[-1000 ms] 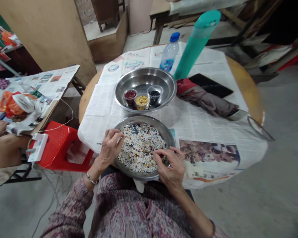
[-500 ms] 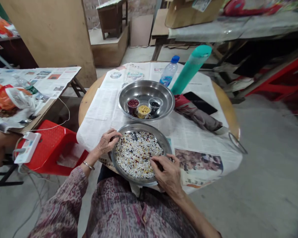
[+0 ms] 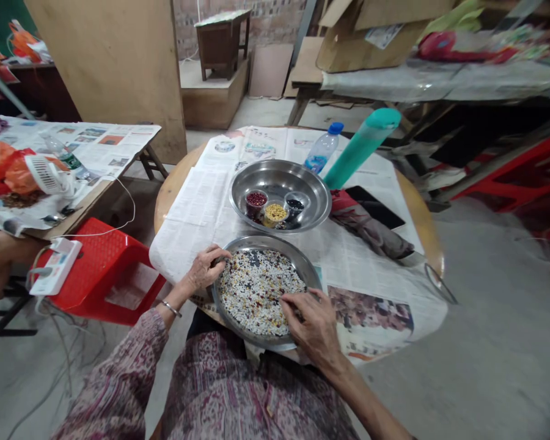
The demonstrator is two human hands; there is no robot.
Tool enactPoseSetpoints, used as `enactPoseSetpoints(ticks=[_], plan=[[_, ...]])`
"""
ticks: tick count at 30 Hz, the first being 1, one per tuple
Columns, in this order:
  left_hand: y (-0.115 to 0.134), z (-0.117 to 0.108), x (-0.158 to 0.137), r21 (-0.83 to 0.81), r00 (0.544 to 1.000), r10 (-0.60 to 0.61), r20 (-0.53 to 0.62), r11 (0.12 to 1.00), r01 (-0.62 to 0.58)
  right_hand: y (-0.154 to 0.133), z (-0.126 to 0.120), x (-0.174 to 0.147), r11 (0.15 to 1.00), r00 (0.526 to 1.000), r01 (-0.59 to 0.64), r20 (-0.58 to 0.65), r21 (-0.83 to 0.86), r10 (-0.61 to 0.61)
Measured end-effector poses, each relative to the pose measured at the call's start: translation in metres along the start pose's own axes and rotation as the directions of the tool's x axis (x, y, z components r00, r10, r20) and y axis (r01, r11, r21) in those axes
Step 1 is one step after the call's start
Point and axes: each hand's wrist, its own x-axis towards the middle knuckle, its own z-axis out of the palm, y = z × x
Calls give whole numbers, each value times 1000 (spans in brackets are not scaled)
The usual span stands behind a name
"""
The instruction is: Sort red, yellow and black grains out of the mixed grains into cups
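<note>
A round metal tray [image 3: 312, 269] holds a mix of white grains of rice [image 3: 247, 311] with dark, red and yellow beans among them. My left hand [image 3: 206, 267] is closed at the tray's upper left rim, thumb and fingertips curled over the edge. Over the right side of the grains, my right hand [image 3: 309, 318] bends down with thumb and index finger drawn together; anything between the tips is too small to make out. Just beyond is a metal basin [image 3: 279, 171] with three clear cups: red beans [image 3: 256, 199], yellow beans [image 3: 275, 212] and black beans [image 3: 296, 202].
Newspaper [image 3: 187, 201] covers the round table. A water bottle [image 3: 323, 146], a green cylinder [image 3: 364, 146], a folded umbrella [image 3: 364, 229] and a dark tablet-like slab [image 3: 376, 206] lie or stand behind and right. A red stool [image 3: 101, 269] carrying a power strip [image 3: 55, 267] stands left.
The view has shifted slightly, so everything sits lower and mostly a little to the right. Both hands keep nearly the same places at the tray.
</note>
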Motion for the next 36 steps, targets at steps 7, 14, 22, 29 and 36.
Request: enactPoseSetpoints(ticks=[7,14,22,29,36], plan=[[0,1,-1,-30,1000,14,-22,999,-15,7,-5,74,996,997,-52,-59,66,56],[-1,2,-2,-20,999,-5,-31,1000,4,46,21,159,974,977,-212,-25,-86,210],[-1,4,-2,-24,999,-26,-41,999,25,61,50,179,929,951,-258,101,-265,293],[-1,3,-1,-12,999,-19,-40,1000,18,65,50,176,936,961,-228,96,-266,261],[-2,3,-2,-11,999,-6,-42,1000,6,64,44,183,931,968,-145,145,-336,203]])
